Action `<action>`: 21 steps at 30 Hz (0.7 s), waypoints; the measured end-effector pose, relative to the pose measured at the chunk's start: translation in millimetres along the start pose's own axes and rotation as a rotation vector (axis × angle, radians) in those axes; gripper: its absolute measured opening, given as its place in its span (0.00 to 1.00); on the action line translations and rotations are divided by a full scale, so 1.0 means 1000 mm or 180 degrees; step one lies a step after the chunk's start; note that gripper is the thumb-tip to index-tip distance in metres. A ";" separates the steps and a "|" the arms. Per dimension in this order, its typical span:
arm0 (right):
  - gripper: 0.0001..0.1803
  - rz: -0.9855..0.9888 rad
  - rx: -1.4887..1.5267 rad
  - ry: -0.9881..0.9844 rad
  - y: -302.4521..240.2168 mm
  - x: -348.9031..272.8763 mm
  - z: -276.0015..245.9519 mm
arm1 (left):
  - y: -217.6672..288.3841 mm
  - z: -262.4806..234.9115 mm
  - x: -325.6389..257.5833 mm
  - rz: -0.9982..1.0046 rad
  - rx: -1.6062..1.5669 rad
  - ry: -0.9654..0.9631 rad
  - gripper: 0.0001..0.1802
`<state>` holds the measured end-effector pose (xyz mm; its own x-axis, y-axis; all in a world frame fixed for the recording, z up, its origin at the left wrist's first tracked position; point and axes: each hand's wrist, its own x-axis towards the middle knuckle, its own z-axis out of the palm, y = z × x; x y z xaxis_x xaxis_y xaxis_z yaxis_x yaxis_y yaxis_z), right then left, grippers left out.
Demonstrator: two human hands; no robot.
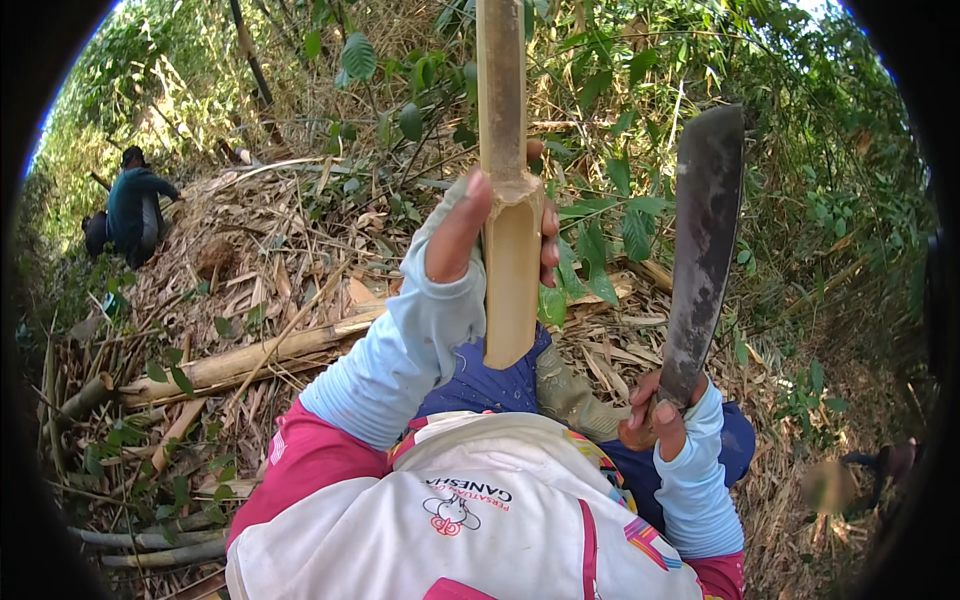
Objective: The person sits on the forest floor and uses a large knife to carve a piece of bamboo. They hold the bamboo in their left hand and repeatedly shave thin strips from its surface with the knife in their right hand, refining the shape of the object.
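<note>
While left hand [456, 240] clasps bamboo [511, 275], I infer steadying. Right hand [669, 430] grips machete [703, 240] upright, apart, presumably for safe clearance.

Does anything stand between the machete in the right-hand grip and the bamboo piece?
Only the fingers of the left-hand grip, curled around the side of the bamboo piece that faces the machete. Nothing else visible is in between; the green leaves seem to be behind.

one machete [701, 250], one bamboo piece [509, 190]
</note>
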<state>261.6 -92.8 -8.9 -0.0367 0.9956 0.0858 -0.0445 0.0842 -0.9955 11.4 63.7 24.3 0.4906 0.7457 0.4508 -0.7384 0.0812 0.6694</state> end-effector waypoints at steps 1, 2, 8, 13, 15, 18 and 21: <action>0.24 0.0076 -0.0116 -0.0038 0.000 -0.003 -0.001 | 0.005 -0.002 -0.001 -0.0106 -0.0283 -0.0049 0.33; 0.23 0.0162 -0.0219 -0.0063 0.000 -0.007 0.000 | 0.009 -0.005 -0.003 -0.0254 -0.0109 0.0151 0.32; 0.14 0.0743 -0.0706 -0.0089 0.014 -0.011 -0.002 | 0.009 -0.063 -0.001 -0.0761 0.0569 0.0870 0.30; 0.13 0.0794 -0.1646 -0.0541 0.035 0.005 -0.017 | -0.028 -0.128 -0.003 -0.1302 0.0375 0.1116 0.26; 0.12 0.0650 -0.2341 -0.0605 0.048 0.017 -0.017 | -0.048 -0.157 -0.007 -0.1370 0.0378 0.1148 0.27; 0.10 0.0521 -0.3074 -0.0727 0.052 0.038 -0.008 | -0.066 -0.185 -0.012 -0.1356 0.0591 0.1177 0.29; 0.11 0.0423 -0.3712 -0.0948 0.066 0.053 -0.007 | -0.082 -0.198 -0.008 -0.1327 0.0686 0.1504 0.32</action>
<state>263.3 -33.9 -70.7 -0.2080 0.9639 -0.1665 0.8981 0.1207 -0.4230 -23.4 182.0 -151.3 0.4233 0.8941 -0.1460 -0.3977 0.3282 0.8568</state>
